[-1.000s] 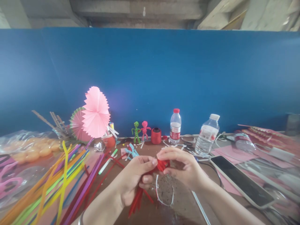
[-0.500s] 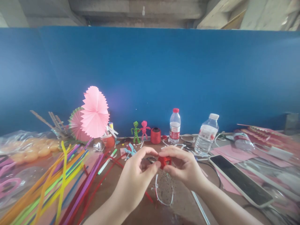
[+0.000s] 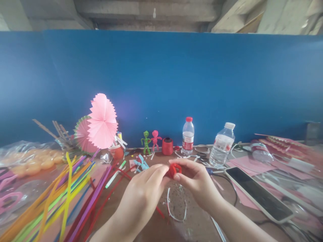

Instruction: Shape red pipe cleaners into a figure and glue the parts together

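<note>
A small red coil of pipe cleaner (image 3: 176,169) is held up over the middle of the table between both hands. My right hand (image 3: 202,183) grips it from the right, thumb below and fingers curled over the top. From the left, my left hand (image 3: 145,188) pinches its edge; the fingertips are partly hidden behind the thumb side. A light blue pipe-cleaner figure (image 3: 141,163) lies just beyond my left hand. Farther back stand a green figure (image 3: 146,143) and a pink figure (image 3: 155,140) of the same kind, beside a red thread spool (image 3: 167,146).
Loose coloured pipe cleaners (image 3: 58,195) spread across the left side. A red-capped bottle (image 3: 188,137) and a white-capped bottle (image 3: 222,146) stand at the back. On the right lies a phone (image 3: 258,195) over pink paper. A white loop (image 3: 176,219) rests below my hands.
My left hand has turned so its back faces up more, and its fingers have closed in on the red coil. The coil has rotated and moved slightly left and up.
</note>
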